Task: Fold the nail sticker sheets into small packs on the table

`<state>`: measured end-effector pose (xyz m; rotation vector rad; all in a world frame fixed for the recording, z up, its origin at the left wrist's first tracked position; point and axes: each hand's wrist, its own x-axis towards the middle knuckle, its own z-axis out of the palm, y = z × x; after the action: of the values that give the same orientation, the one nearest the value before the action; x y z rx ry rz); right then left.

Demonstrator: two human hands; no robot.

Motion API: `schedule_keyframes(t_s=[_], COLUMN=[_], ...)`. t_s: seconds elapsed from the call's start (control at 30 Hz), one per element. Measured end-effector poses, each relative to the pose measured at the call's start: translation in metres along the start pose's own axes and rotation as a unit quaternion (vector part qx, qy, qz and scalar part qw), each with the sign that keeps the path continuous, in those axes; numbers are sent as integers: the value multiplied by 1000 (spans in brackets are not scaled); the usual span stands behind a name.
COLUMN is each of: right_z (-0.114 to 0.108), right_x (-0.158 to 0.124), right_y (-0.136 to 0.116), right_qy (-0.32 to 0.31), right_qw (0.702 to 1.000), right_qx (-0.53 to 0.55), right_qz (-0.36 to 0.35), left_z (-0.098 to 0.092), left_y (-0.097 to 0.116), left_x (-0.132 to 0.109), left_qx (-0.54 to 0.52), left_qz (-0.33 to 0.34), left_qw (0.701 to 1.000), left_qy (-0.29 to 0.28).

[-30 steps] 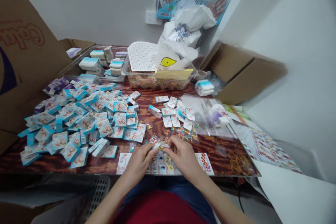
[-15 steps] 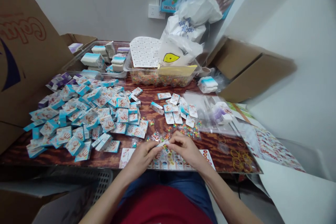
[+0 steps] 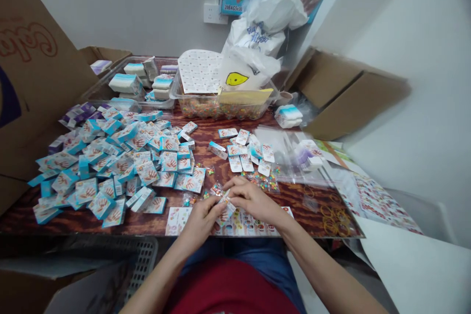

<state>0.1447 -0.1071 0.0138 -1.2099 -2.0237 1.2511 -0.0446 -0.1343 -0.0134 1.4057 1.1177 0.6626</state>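
Both my hands meet at the near edge of a wooden table [image 3: 206, 137]. My left hand [image 3: 200, 218] and my right hand [image 3: 252, 198] pinch the same small clear sachet of coloured bits [image 3: 225, 208] between their fingertips. Under them lies a printed sticker sheet [image 3: 235, 221]. More small clear sachets [image 3: 263, 181] lie just beyond my right hand. A large heap of small blue and white boxes [image 3: 110, 162] covers the table's left half.
A clear tub of coloured bits [image 3: 221, 105] stands at the back under white plastic bags [image 3: 257, 54]. Clear plastic bags [image 3: 294, 154] and yellow rubber bands [image 3: 333, 221] lie right. Cardboard boxes [image 3: 346, 93] flank the table. A grey crate [image 3: 142, 260] sits below left.
My right hand has shifted slightly forward and left over the sachet, which now tilts between the fingers. The view has drifted a little.
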Motion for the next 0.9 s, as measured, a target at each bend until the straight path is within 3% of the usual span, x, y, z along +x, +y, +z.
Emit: schedule_keyframes(t_s=[0.17,0.33,0.43,0.53,0.63,0.8,0.9], right_z=[-5,-9,-10,-5,0,-1,-9], right_x=[-1,3,8,12,11,4,2], right_y=[-4,-11,-10,-4,2,2,-3], right_qy=[7,-19,-29,21,61,42,20], right_qw=[993,999,996,999,994,984,987], right_qx=[117,-39,-76,-9,77,171,159], right_qz=[28,-29,-17,39,52,29,33], left_z=[-5,-2,3,3,1,-3,-3], left_y=[3,3,1,0,-1,-1,2], left_x=[0,1,2,3,3,1,0], left_qx=[-81,-56,-57,-86,-123,-153,-150], left_qz=[-52,-15,-10,-22,-32,-43,-37], left_qw=[995,998,998,996,992,987,988], left_qy=[-30,-13,8,15,10,-13,-26])
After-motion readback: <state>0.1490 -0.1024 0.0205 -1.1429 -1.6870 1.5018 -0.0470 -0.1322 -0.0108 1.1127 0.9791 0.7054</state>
